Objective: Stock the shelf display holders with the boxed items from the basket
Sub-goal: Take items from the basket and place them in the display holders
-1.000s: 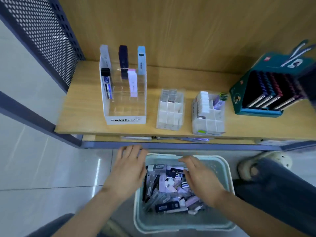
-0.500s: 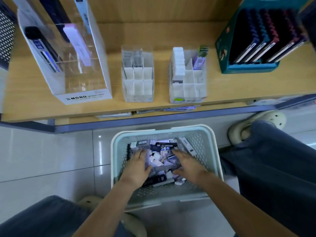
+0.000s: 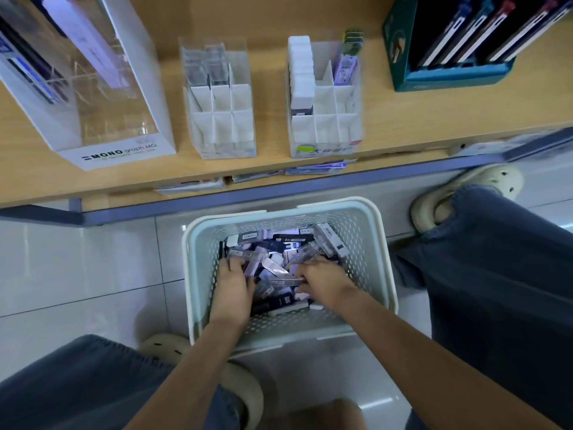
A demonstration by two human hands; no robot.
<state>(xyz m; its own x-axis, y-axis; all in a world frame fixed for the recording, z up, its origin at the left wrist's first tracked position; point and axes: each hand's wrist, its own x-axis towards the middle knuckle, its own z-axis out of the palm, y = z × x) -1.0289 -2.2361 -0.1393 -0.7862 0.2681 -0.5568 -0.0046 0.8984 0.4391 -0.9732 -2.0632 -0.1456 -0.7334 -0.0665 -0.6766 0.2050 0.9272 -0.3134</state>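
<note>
The pale perforated basket [image 3: 359,234] holds jumbled small boxes [image 3: 273,243]. The clear left holder [image 3: 221,119] and right holder [image 3: 324,125] stand upright, side by side.

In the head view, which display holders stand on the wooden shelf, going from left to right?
MONO graph MG display case → clear divided holder → divided holder with white boxes → teal display box

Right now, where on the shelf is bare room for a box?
Bare wood lies between the middle holder and the right holder, and between that holder and the teal display box. The basket is crowded with boxed items, left hand and right hand.
</note>
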